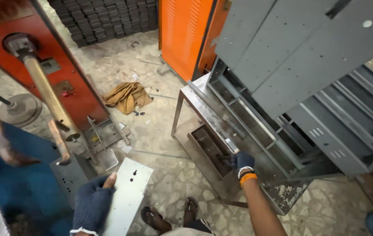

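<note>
— While the left hand is down at the near left, what is it holding?

— A flat pale grey metal panel with small holes punched in it. The dark blue glove is clamped on the panel's left edge, one bare fingertip showing through the glove. The panel hangs tilted above the stone floor, its far corner pointing toward a brown rag lying farther off.

— And the right hand?

— Also gloved in dark blue, with an orange band at the wrist. It reaches into the low metal tabletop, near that frame's front edge, where a shallow tray sits under the top. The fingers are curled down among dark parts in the tray; I cannot tell whether they have closed on anything.

— What stands around?

— Grey steel cabinets lie stacked on the tabletop's right side, spilling past its far edge. An orange cabinet stands behind. To the left is a red machine with a brass-coloured arm. The person's sandalled feet are on the floor between the two hands.
</note>
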